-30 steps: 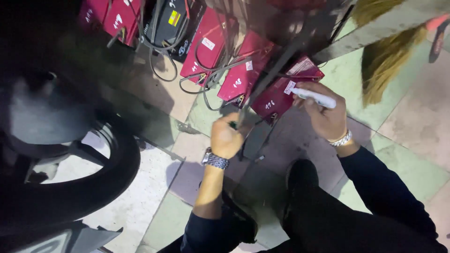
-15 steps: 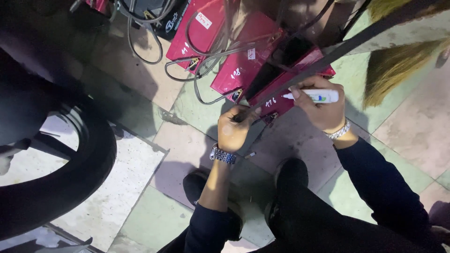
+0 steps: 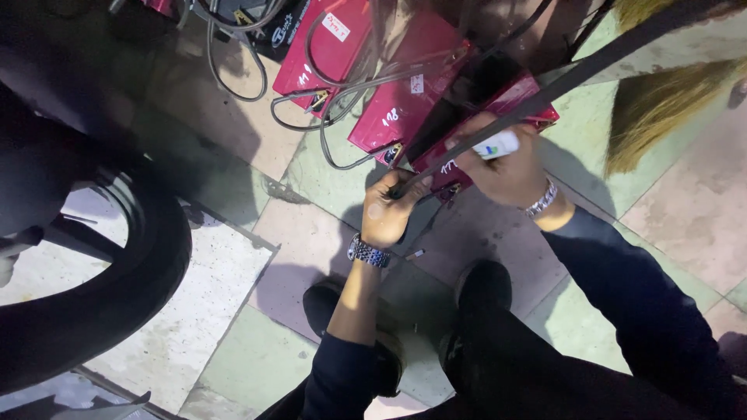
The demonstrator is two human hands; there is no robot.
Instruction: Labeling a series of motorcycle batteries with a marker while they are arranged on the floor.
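A row of red batteries is lined up on the tiled floor, leaning against whatever is behind them, with grey cables looped across the tops, so it looks like they are wired together or parked for charging.

The nearest red battery is the one being worked on. The right hand is laid over its front edge, fingers closed around a white marker held sideways, tip toward the left, right on the case face. White marks are already seen on the neighbouring battery, so the marker is probably held flat like that for marking the case.

The left hand is closed in a fist just below the lower corner of the same battery, clamped on the end of a dark strap that runs up diagonally to the top right across the battery. It seems to be pulled taut to keep it out of the way or to steady the battery, hard to say which. What exactly is pinched at the fist can't be made out, a small terminal clip may be there too.

A wristwatch is worn on the left wrist, a metal bracelet on the right. Both black shoes are planted just behind the hands. A big tyre is off to the left, a straw broom at upper right.
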